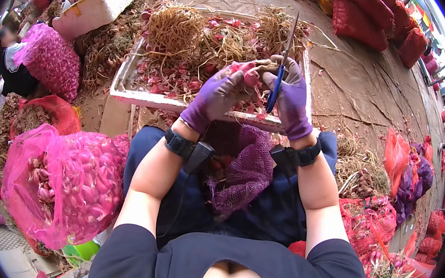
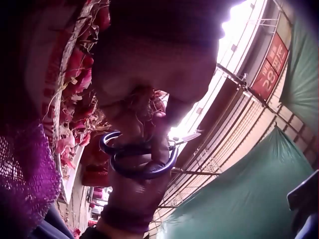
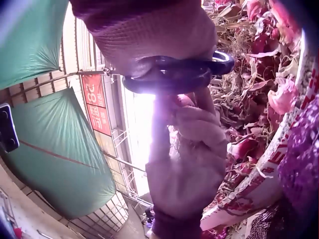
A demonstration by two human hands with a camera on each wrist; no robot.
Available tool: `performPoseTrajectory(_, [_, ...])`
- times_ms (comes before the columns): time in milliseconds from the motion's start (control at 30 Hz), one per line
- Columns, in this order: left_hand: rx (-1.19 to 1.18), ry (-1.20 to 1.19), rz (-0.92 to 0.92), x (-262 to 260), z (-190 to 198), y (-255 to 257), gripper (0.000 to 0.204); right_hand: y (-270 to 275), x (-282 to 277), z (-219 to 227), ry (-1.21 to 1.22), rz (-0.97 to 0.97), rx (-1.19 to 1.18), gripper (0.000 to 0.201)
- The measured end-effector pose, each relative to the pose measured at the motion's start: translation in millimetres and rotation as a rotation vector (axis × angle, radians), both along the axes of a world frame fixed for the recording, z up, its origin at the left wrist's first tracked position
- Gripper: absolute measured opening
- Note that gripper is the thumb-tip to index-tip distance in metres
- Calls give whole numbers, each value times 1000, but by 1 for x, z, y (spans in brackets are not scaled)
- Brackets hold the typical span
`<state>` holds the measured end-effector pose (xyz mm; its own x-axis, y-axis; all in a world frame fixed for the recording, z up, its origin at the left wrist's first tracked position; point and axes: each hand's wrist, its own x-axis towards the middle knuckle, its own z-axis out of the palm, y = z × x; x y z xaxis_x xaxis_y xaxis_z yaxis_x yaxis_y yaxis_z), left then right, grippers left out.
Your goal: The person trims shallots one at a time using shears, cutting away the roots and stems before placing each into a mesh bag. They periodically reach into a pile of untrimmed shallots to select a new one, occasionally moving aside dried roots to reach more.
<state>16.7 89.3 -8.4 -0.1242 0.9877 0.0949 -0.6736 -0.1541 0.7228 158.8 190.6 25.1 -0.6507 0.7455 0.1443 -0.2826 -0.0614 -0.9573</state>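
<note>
An open market floor covered with brown paper (image 1: pixel 369 85) lies around the seated person, with a green awning (image 3: pixel 45 149) overhead. In front of the knees stands one shallow white foam tray (image 1: pixel 136 91), full of red shallots with dry straw-coloured tops (image 1: pixel 190 39). To the left are two big pink mesh sacks of shallots (image 1: pixel 62 183), and one purple mesh bag (image 1: pixel 242 172) lies open on the lap. A row of red net sacks (image 1: pixel 365 2) lies far to the right, well apart from the tray.

Both hands wear purple knitted gloves and meet above the near edge of the tray. The left hand (image 1: pixel 218 93) has its fingers curled around one red shallot bulb (image 1: pixel 251 76), so its grip is closed on the bulb; the dry roots of the bulb point toward the right hand. The right hand (image 1: pixel 290 91) grips one pair of blue-handled scissors (image 1: pixel 280 70), with the fingers through the handle loops (image 3: pixel 174 74). The long axis of the scissors is tilted, the handles low toward the person and the metal blades (image 1: pixel 292 34) pointing up and away over the tray. The blades pass just beside the bulb; whether they touch it I cannot tell.
</note>
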Motion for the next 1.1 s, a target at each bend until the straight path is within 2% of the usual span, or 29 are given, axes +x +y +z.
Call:
performPoseTrajectory(167, [-41, 112, 93, 2, -1, -4, 42, -12, -3, 7, 27, 45, -46, 41])
performPoseTrajectory(233, [-95, 353, 239, 6, 1, -3, 43, -11, 0, 3, -66, 9, 6, 41])
performPoseTrajectory(267, [-96, 352, 239, 5, 1, -4, 43, -10, 2, 1, -158, -28, 59, 42])
performPoseTrajectory(333, [-84, 291, 170, 3, -1, -5, 44, -8, 2, 1, -135, -48, 38, 42])
performPoseTrajectory(367, [-79, 225, 95, 2, 2, -9, 43, -7, 3, 4, -45, 6, -121, 42])
performPoseTrajectory(400, [-79, 224, 95, 3, 3, -9, 43, -6, 4, 6, 45, 59, -280, 41])
performPoseTrajectory(467, [-23, 131, 34, 5, 4, -7, 42, -3, 1, -1, 73, 54, -294, 40])
performPoseTrajectory(500, [-22, 130, 35, 6, 3, -8, 42, 4, 0, -12, -25, -39, -80, 40])
performPoseTrajectory(533, [-44, 1, 1, 6, 0, -7, 41, 9, 0, -21, -122, -131, 135, 39])
performPoseTrajectory(567, [-64, -128, -32, 7, -3, -7, 40, 7, -2, -16, -168, -194, 212, 40])
performPoseTrajectory(600, [-62, -129, -32, 3, -9, -6, 40, 7, -1, -15, -168, -194, 214, 40])
performPoseTrajectory(667, [108, -259, -229, -9, -18, -3, 39, 7, -2, -13, -25, -194, 89, 41])
performPoseTrajectory(700, [129, -290, -265, -12, -19, -1, 37, 8, -4, -12, -23, -192, 93, 41])
performPoseTrajectory(733, [134, -291, -261, -12, -22, -1, 37, 8, -5, -14, -8, -188, 241, 42])
performPoseTrajectory(800, [-213, -131, 26, 0, 3, -11, 35, 2, -6, -15, 17, -176, 529, 43])
performPoseTrajectory(833, [-216, -138, 49, 1, 0, -13, 32, -1, -5, -11, 18, -167, 646, 42])
performPoseTrajectory(867, [-217, -139, 50, -2, -4, -13, 32, -4, -3, -3, 17, -165, 644, 42])
performPoseTrajectory(933, [-129, -137, -109, -11, -10, -10, 28, -6, 1, 6, -214, -112, 959, 41])
performPoseTrajectory(1100, [-86, -6, -94, -12, -3, -15, 26, -7, 2, -1, -200, -99, 921, 40])
